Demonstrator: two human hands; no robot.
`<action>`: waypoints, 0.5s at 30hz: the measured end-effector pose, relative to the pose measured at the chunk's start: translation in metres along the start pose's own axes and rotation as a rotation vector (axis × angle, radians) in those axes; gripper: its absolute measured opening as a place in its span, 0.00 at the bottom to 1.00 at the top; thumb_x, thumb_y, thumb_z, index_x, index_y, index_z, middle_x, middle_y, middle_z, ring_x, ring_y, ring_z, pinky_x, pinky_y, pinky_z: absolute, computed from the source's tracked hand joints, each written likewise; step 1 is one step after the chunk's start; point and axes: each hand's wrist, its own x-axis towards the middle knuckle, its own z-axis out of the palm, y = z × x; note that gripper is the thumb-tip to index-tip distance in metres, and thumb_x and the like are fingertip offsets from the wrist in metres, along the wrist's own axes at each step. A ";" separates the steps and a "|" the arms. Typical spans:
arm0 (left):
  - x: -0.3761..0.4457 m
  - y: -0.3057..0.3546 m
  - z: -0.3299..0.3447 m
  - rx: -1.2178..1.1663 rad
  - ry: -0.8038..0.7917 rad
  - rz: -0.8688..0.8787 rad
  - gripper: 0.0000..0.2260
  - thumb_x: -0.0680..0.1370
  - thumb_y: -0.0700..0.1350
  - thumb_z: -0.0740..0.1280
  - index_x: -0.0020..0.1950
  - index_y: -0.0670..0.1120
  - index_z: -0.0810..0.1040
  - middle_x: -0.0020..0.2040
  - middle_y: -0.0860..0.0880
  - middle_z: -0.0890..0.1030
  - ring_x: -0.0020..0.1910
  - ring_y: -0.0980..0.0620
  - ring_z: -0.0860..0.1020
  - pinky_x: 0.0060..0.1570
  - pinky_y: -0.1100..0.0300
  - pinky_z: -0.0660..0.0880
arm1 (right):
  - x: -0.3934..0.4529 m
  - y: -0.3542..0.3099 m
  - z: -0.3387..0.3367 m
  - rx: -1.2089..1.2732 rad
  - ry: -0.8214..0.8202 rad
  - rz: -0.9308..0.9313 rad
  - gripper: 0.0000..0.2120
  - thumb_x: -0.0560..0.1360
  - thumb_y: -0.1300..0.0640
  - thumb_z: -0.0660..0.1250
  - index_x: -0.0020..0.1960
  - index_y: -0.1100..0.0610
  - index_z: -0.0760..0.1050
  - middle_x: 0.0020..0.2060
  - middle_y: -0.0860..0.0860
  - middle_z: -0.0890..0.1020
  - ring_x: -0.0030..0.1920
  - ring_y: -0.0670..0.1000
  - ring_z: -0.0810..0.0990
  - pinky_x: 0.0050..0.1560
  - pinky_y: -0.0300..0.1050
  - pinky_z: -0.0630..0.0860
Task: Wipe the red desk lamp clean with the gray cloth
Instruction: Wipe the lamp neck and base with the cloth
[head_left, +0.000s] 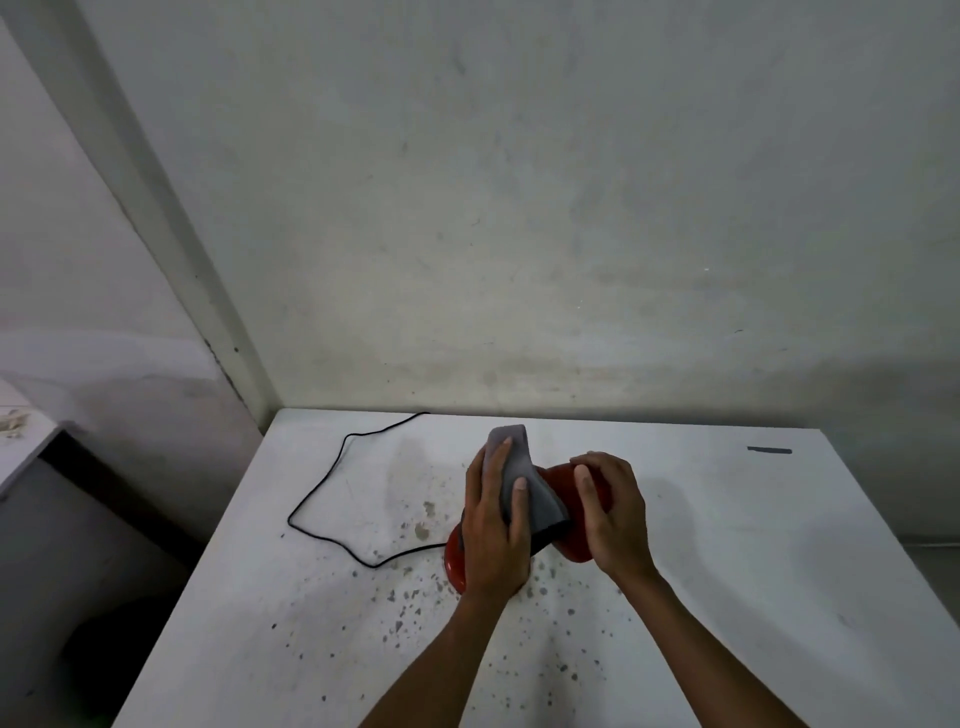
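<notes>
The red desk lamp (563, 486) stands near the middle of the white table, mostly covered by my hands. Its red shade shows between my hands and its round red base (453, 564) peeks out below my left wrist. My left hand (493, 519) presses the gray cloth (524, 478) against the lamp, fingers spread over the fabric. The cloth drapes over the lamp's upper part and hides it. My right hand (613, 514) grips the red shade from the right side.
The lamp's black cord (332, 499) loops across the white table (727, 571) to the left and runs to the back edge. Dark specks dot the table's front. A dark mark (770, 450) lies at the back right. Walls close in behind and left.
</notes>
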 end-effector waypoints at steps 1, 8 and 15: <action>0.000 -0.001 0.000 -0.055 0.009 -0.024 0.21 0.84 0.51 0.56 0.78 0.53 0.62 0.75 0.54 0.66 0.69 0.68 0.66 0.61 0.78 0.67 | 0.000 0.000 -0.001 0.002 0.001 -0.007 0.07 0.80 0.43 0.62 0.56 0.40 0.75 0.57 0.45 0.78 0.59 0.37 0.76 0.54 0.25 0.74; 0.008 -0.009 -0.008 -0.339 0.065 -0.094 0.19 0.85 0.50 0.52 0.73 0.48 0.72 0.69 0.56 0.76 0.70 0.55 0.73 0.70 0.51 0.71 | 0.000 -0.001 0.001 -0.007 0.007 -0.029 0.11 0.80 0.42 0.61 0.57 0.44 0.76 0.57 0.46 0.78 0.58 0.39 0.77 0.53 0.26 0.74; 0.006 -0.009 -0.004 0.023 -0.022 0.123 0.20 0.83 0.55 0.58 0.75 0.54 0.66 0.74 0.55 0.66 0.71 0.57 0.69 0.67 0.61 0.72 | -0.003 -0.005 0.004 0.003 0.026 -0.025 0.07 0.79 0.43 0.62 0.56 0.40 0.73 0.56 0.39 0.76 0.56 0.44 0.78 0.51 0.23 0.74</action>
